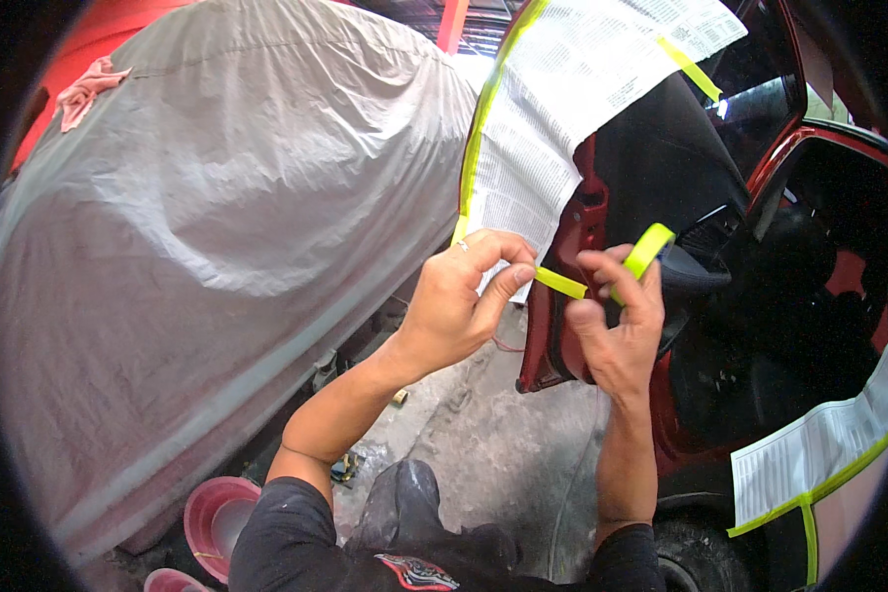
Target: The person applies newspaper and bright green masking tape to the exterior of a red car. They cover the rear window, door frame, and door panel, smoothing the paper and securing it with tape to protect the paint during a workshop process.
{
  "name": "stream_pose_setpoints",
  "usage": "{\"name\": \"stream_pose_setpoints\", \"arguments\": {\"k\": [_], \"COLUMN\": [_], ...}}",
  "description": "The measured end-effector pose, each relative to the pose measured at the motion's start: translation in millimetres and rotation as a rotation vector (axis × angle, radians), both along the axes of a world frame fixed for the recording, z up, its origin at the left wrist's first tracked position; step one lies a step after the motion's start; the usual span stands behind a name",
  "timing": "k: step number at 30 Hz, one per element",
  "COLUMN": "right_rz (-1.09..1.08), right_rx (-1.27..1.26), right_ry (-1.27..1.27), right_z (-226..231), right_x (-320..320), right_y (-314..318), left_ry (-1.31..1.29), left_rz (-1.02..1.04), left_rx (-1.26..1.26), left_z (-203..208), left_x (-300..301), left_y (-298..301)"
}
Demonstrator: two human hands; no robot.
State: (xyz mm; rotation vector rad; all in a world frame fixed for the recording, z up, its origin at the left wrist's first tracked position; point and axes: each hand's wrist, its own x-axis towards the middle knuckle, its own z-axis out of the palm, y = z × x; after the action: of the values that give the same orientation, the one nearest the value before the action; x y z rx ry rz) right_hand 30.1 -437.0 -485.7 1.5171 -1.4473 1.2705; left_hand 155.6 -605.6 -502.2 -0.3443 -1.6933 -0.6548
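My left hand (pixel 464 291) pinches a short strip of bright yellow-green masking tape (pixel 560 283) between thumb and fingertips, at the lower end of a printed newspaper sheet (pixel 528 163). The sheet is taped along the edge of an open dark red car door (pixel 555 345). My right hand (pixel 624 321) carries a roll of the same tape (pixel 647 252) hooked on its fingers; its thumb and index finger are apart near the strip's free end. Whether the strip is still joined to the roll I cannot make out.
A car under a grey cover (pixel 266 197) fills the left side. Pink basins (pixel 207 523) stand on the floor at lower left. At lower right, more taped newspaper (pixel 809 464) hangs on the red car above a tyre (pixel 701 553). A pink cloth (pixel 87 94) lies on the cover.
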Motion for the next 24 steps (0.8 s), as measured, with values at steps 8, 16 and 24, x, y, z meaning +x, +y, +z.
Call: {"name": "stream_pose_setpoints", "arguments": {"k": [8,16,24], "right_rz": [-0.373,-0.387,-0.336], "right_rx": [-0.599,-0.521,-0.327], "right_ry": [-0.112,0.017,0.115], "right_z": [2,19,44], "right_x": [-57,-67,-71], "right_y": [-5,-19,-53], "left_ry": [0.299,0.238,0.499], "left_rz": [0.324,0.53,0.726], "left_rx": [-0.069,-0.663,-0.602], "left_z": [9,103,98], "left_x": [-36,-127,-140], "left_y": [-53,-89,-91]}}
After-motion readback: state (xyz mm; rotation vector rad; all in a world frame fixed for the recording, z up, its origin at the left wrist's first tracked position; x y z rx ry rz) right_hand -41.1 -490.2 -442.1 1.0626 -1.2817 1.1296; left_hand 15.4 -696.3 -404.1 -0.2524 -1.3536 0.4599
